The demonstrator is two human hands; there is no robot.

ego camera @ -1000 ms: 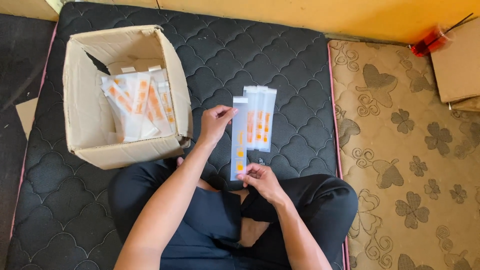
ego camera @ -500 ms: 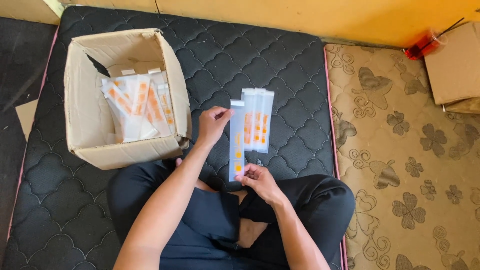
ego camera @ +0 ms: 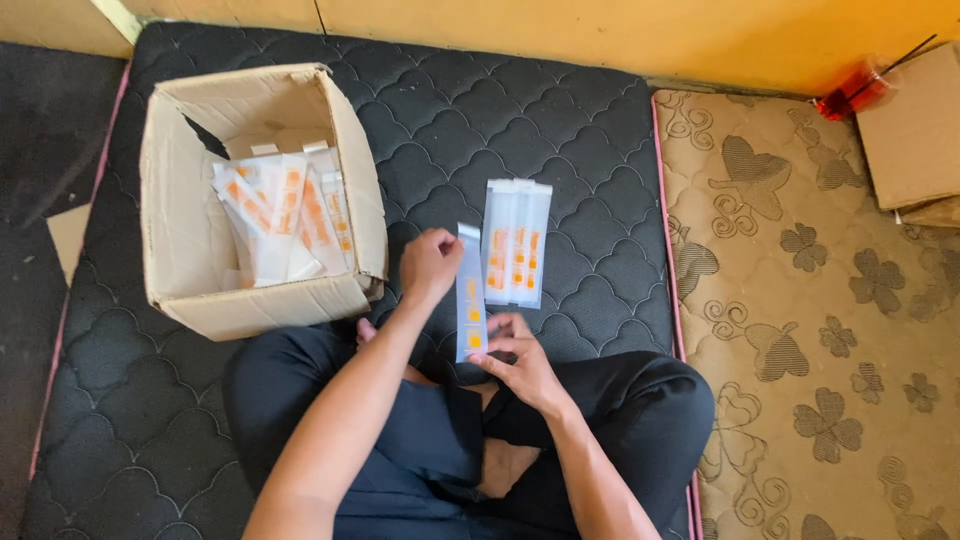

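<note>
I sit cross-legged on a black quilted mattress (ego camera: 560, 120). Both hands hold one long clear packet with orange marks (ego camera: 470, 292), upright in front of me. My left hand (ego camera: 430, 262) pinches its upper end, and my right hand (ego camera: 520, 352) grips its lower end. Just right of it, a small row of the same packets (ego camera: 516, 243) lies flat on the mattress. An open cardboard box (ego camera: 180, 230) stands to my left, holding several more packets (ego camera: 285, 215).
A beige flower-patterned mat (ego camera: 810, 300) lies along the mattress's right side. Flat cardboard pieces (ego camera: 910, 130) and a red object (ego camera: 850, 95) sit at the top right by the yellow wall. Dark floor borders the left.
The packet stays held in both hands in about the same place. My left hand has closed a little on its top end. The view has shifted slightly.
</note>
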